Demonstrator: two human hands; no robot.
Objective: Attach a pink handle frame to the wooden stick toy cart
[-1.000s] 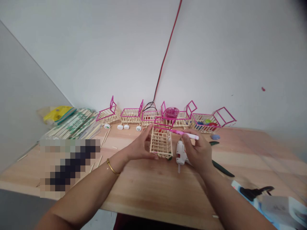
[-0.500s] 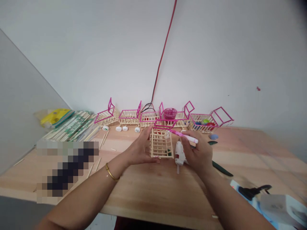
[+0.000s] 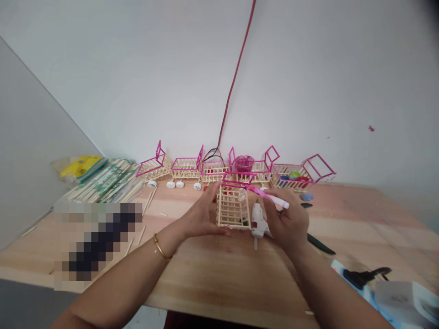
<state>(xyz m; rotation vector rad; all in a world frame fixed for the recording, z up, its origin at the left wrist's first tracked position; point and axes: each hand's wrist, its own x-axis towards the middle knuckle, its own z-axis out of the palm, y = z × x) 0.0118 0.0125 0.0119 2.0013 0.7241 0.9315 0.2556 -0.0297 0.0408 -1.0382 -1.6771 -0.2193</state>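
Note:
My left hand (image 3: 202, 212) grips the left side of a small cart made of wooden sticks (image 3: 233, 208), thumb along its lower edge. The cart's bars are plain wood, with pink sticks along its far end. In my right hand (image 3: 290, 219) is a pink and white marker (image 3: 269, 196), pinched between thumb and fingers. Its pink end meets the pink sticks at the cart's upper right. Just below, beside my right hand, a white hot glue gun (image 3: 258, 221) lies on the table.
Several similar pink-trimmed carts (image 3: 185, 168) line the wall, with a pink-stained cup (image 3: 244, 163) among them. Packaged sticks (image 3: 106, 180) lie at left, loose sticks nearer. A dark green blade-shaped thing (image 3: 321, 244) and a power strip with a black plug (image 3: 363, 276) are at right.
My right hand and the marker have shifted slightly right, the marker's tip moving along the pink sticks. The whole view has also shifted a little; the left hand keeps its hold.

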